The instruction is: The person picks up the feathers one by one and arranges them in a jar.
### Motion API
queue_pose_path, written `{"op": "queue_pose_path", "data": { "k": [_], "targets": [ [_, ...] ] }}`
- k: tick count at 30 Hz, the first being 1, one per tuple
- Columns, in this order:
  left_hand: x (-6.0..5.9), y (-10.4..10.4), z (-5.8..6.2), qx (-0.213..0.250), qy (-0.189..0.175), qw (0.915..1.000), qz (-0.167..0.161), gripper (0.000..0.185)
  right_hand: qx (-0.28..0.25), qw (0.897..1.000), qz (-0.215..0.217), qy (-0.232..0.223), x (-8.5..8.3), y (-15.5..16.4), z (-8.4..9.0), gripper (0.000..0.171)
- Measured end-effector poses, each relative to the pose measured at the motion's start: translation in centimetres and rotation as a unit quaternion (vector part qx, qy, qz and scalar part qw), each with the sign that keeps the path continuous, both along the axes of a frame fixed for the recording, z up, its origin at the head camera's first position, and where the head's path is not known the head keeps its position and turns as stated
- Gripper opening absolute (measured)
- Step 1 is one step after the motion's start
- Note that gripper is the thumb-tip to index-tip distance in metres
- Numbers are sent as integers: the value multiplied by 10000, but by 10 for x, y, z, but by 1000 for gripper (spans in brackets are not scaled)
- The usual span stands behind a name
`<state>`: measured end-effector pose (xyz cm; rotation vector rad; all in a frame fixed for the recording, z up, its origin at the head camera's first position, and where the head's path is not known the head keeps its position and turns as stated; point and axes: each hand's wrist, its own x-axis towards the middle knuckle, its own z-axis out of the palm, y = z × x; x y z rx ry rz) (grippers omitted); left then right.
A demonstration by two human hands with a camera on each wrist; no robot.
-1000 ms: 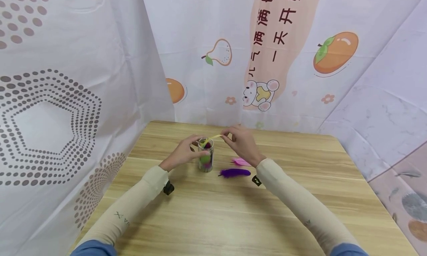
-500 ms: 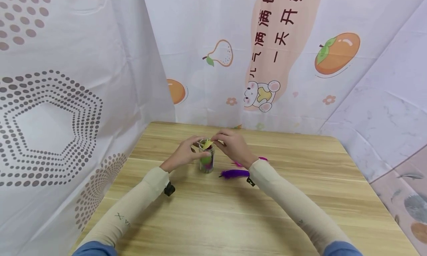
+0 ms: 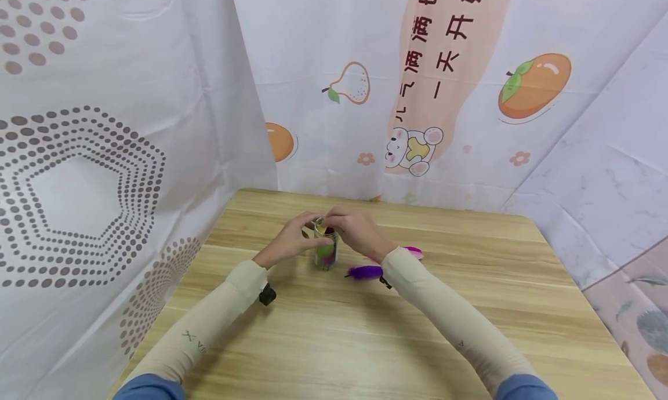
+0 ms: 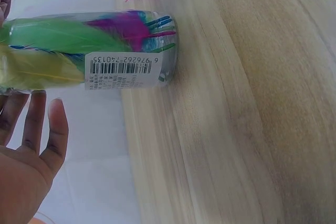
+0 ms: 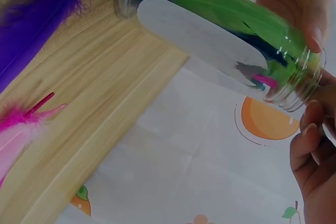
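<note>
A small clear jar [image 3: 326, 254] stands upright on the wooden table [image 3: 339, 342], packed with green, magenta and blue feathers. My left hand [image 3: 300, 233] holds it near the rim, thumb on one side and fingers [image 4: 31, 124] on the other. A yellow feather [image 4: 37, 74] lies inside the jar [image 4: 94, 51] along its wall. My right hand [image 3: 334, 225] is bunched over the mouth of the jar [image 5: 210, 30], curled fingertips [image 5: 310, 129] pinching at the feather's end.
A purple feather [image 3: 365, 272] lies on the table just right of the jar, under my right wrist. A pink feather [image 3: 414, 251] lies further right. Printed curtains close off the left and back edges of the table.
The yellow feather, held out above the jar a second ago, has gone down inside it. My right hand moved left onto the jar's mouth. The left hand kept its hold.
</note>
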<state>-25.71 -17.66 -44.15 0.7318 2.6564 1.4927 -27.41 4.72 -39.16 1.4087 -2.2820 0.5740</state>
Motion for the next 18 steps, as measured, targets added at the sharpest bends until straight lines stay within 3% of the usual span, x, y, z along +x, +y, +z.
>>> {"op": "queue_pose_path", "data": {
  "k": [18],
  "targets": [
    [3, 1, 2, -1, -101, 9998, 147, 66, 415, 9991, -46, -48, 3, 14, 0, 41]
  ]
}}
